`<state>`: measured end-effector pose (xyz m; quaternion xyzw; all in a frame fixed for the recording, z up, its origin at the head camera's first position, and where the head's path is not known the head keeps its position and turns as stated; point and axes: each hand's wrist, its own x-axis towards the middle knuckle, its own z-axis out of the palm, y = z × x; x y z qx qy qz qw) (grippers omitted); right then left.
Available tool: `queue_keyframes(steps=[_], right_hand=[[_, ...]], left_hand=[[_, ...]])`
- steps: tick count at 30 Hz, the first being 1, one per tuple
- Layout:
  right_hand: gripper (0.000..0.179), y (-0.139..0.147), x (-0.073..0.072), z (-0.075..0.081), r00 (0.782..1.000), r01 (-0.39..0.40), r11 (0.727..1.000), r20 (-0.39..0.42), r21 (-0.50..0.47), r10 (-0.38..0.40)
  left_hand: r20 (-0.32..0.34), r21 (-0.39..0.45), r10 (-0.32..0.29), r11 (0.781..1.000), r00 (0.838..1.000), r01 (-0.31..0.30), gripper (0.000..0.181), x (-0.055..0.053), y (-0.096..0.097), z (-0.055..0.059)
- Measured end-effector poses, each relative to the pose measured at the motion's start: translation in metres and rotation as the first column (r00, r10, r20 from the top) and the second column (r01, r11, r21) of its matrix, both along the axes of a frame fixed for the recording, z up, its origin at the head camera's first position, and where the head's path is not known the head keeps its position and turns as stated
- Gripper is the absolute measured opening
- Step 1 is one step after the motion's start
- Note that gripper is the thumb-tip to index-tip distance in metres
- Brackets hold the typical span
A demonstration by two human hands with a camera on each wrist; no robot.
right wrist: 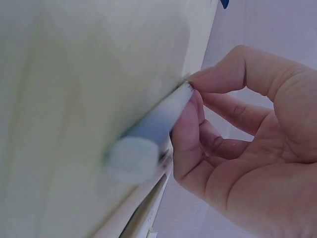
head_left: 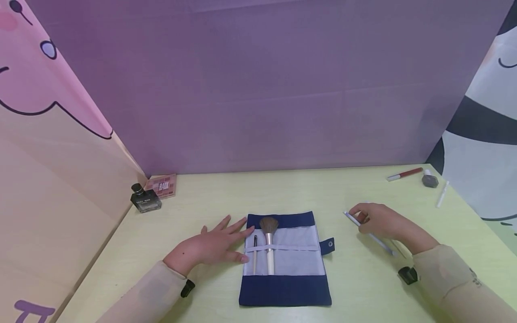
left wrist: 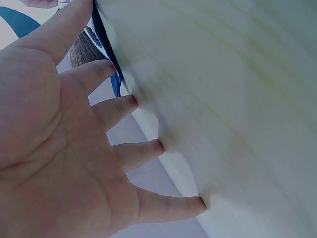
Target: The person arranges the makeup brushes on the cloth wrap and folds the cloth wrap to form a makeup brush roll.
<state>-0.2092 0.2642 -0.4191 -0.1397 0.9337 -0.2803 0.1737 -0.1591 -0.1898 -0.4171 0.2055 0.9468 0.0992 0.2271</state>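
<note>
A navy brush roll [head_left: 285, 290] with a pale lining lies unrolled on the table. Under its strap sit a large fluffy makeup brush [head_left: 269, 244] and a thin brush [head_left: 255, 260]. My left hand [head_left: 218, 244] is spread flat, fingertips on the table and at the roll's left edge; in the left wrist view the palm [left wrist: 54, 148] faces the camera. To the right of the roll, my right hand [head_left: 379, 220] pinches a slim white stick [head_left: 381, 244] between thumb and fingers. Its kind is unclear; the right wrist view shows its blurred blunt end [right wrist: 133, 158]. Beside it lies another thin stick [head_left: 397, 249].
At the back left, a dark perfume bottle [head_left: 146, 202] stands by a pink palette [head_left: 167, 184]. A red lip gloss tube [head_left: 408, 174], a small dark bottle [head_left: 430, 180] and a thin white stick [head_left: 442, 194] are at the back right. A snap tab [head_left: 327, 246] sticks out from the roll.
</note>
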Motion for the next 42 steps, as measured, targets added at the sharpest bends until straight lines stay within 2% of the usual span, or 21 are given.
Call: queue_keyframes(steps=[12,26,37,42], right_hand=[[0.053,0.002,0.002,0.0,1.0,0.012,0.998,-0.003,-0.057,-0.012],[0.056,-0.009,0.005,0.008,0.999,-0.032,0.974,-0.027,-0.224,0.027],[0.06,-0.022,-0.002,0.02,0.999,0.03,0.903,0.043,-0.429,-0.012],[0.059,-0.032,-0.004,0.029,0.998,0.05,0.853,0.052,-0.519,-0.027]], left_hand=[[-0.007,-0.004,-0.005,1.0,1.0,0.005,0.081,0.0,0.001,0.001],[-0.005,-0.007,-0.003,1.0,1.0,0.003,0.081,0.0,0.001,0.001],[-0.007,-0.006,-0.002,1.0,1.0,0.002,0.081,-0.001,0.0,-0.001],[-0.004,-0.003,0.003,1.0,1.0,-0.003,0.082,0.0,0.001,-0.001]])
